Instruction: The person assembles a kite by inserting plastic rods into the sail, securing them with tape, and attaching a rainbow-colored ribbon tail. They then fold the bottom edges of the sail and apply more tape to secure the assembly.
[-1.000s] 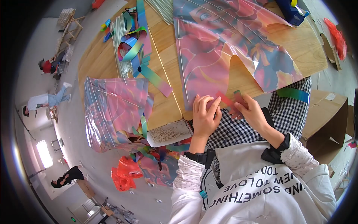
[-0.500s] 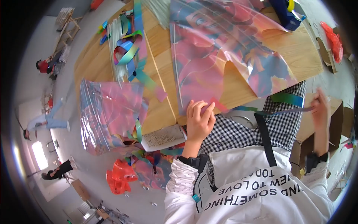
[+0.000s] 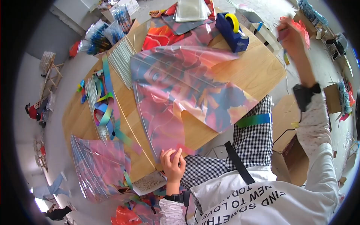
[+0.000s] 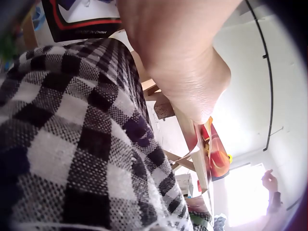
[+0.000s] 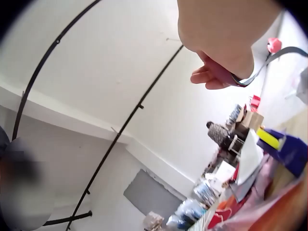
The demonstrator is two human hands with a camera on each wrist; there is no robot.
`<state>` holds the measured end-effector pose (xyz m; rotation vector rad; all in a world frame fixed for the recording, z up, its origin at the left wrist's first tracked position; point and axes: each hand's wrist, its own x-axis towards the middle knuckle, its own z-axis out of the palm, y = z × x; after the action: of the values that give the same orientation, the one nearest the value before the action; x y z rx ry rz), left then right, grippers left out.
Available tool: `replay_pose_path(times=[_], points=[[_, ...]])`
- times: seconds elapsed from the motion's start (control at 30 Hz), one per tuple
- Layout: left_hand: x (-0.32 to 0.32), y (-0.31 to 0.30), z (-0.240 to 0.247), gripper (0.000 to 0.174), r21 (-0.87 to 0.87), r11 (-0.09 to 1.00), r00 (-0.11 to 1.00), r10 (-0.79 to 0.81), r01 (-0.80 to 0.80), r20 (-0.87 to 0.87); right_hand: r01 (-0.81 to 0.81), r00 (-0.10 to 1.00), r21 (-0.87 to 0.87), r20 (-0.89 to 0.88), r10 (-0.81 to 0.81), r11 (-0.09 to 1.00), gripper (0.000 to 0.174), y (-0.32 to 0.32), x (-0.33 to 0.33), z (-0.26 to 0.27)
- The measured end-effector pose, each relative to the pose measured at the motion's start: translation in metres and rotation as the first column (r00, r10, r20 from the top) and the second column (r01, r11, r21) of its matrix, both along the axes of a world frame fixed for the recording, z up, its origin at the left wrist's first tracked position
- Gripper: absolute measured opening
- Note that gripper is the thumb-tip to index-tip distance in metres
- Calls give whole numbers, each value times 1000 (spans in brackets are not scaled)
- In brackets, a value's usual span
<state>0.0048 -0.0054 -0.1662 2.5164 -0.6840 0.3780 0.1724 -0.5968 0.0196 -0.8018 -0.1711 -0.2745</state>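
Note:
A large printed plastic sheet (image 3: 157, 112) with thin rods lies on the wooden table. My left hand (image 3: 173, 167) grips its lower corner at the table edge with bent fingers, beside a red strip (image 3: 184, 149); the thumb's contact is hidden. In the left wrist view the bent left hand (image 4: 192, 82) is above checked cloth, its fingertips out of sight. Far out to the right, my right hand (image 3: 294, 39) is raised. The right wrist view shows that hand (image 5: 226, 57) gripping a dark red ribbon (image 5: 221, 72), with a grey-green length trailing from it.
A blue tape dispenser (image 3: 232, 35) stands at the table's far right. White sticks (image 3: 120, 62) and coiled ribbons (image 3: 103, 110) lie on the left. A second printed sheet (image 3: 99, 161) overhangs the left edge, near a white tray (image 3: 150, 183). Cardboard boxes (image 3: 285, 157) stand at the right.
My right hand has moved away from the left hand, out to the right and upward, with the ribbon. The left hand has stayed at the sheet's corner. The head view has shifted.

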Motion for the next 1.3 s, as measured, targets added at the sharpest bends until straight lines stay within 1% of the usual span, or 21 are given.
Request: replay_pose_path(times=[0.03, 0.07, 0.1, 0.13, 0.2, 0.23, 0.27, 0.3, 0.33, 0.37, 0.47, 0.57, 0.67, 0.7, 0.77, 0.8, 0.9, 1.0, 1.1, 1.2, 1.3], points=[[0, 0, 0, 31, 4, 1000, 1000, 2, -2, -2, 17, 999, -20, -32, -18, 1000, 9, 18, 11, -17], [0, 0, 0, 32, 2, 1000, 1000, 0, 0, -2, 36, 993, 76, -114, -27, 996, 9, 28, 22, -41], [1, -2, 0, 32, 1, 1000, 1000, -1, 1, 1, 146, 967, 17, -215, -139, 989, 12, 43, 24, -54], [4, -4, 1, 32, 0, 1000, 1000, -1, 1, 4, 143, 954, -123, -248, -169, 982, 13, 52, 25, -72], [5, -4, 2, 32, 3, 1000, 1000, 1, -1, 7, 126, 900, -311, -363, -241, 942, 13, 63, 15, -106], [2, -3, 1, 31, 5, 1000, 1000, 3, -3, 6, 168, 838, -211, -484, -252, 963, 14, 75, 10, -121], [0, -1, 1, 30, 8, 1000, 1000, 6, -6, 3, -37, 822, -396, -534, -197, 918, 18, 62, 3, -144], [-1, 0, 0, 30, 12, 1000, 1000, 8, -8, 0, -170, 758, -617, -580, -298, 769, 21, 76, -9, -131], [-1, -1, 1, 29, 11, 1000, 1000, 12, -12, -3, -156, 799, -899, -358, -483, 408, 24, 71, -10, -147], [-1, -2, 3, 29, 5, 1000, 1000, 12, -12, -7, -118, 832, -992, -78, -550, -37, 29, 66, -10, -163], [-1, -4, 4, 29, -2, 1000, 1000, 14, -14, -15, 6, 752, -881, 315, -579, -473, 36, 82, -7, -113], [-2, -5, 6, 28, 1, 1000, 999, 21, -21, -25, 310, 688, -868, 487, -538, -389, 45, 45, 39, -106], [-3, -2, 1, 31, 19, 999, 999, 34, -34, -3, 88, 727, -985, 164, -667, -146, 42, 20, 85, -109], [-4, -2, 1, 31, 21, 999, 999, 33, -33, -2, -7, 736, -1000, -11, -676, 9, 39, 15, 95, -114], [-3, -2, 2, 30, 24, 999, 999, 34, -34, -1, -194, 708, -931, -352, -613, 310, 33, 4, 110, -126], [-3, -3, 2, 30, 20, 999, 999, 32, -32, -8, -191, 718, -917, -374, -587, 351, 30, 8, 111, -122], [-3, -4, 4, 28, 10, 1000, 999, 30, -30, -26, -228, 551, -833, -537, -639, 504, 19, 18, 108, -108], [-2, -4, 4, 28, 9, 1000, 999, 27, -26, -24, -183, 495, -682, -686, -533, 708, 13, 24, 110, -96], [-3, -3, 3, 28, 3, 1000, 1000, 22, -22, -18, -52, 488, -606, -709, -509, 794, 20, 32, 108, -99], [-3, -3, 2, 28, 0, 1000, 1000, 23, -23, -12, -54, 471, -573, -737, -485, 818, 27, 33, 109, -99], [-2, -3, 1, 28, 10, 1000, 1000, 23, -23, -5, -36, 465, -604, -716, -521, 796, 31, 38, 111, -99]])
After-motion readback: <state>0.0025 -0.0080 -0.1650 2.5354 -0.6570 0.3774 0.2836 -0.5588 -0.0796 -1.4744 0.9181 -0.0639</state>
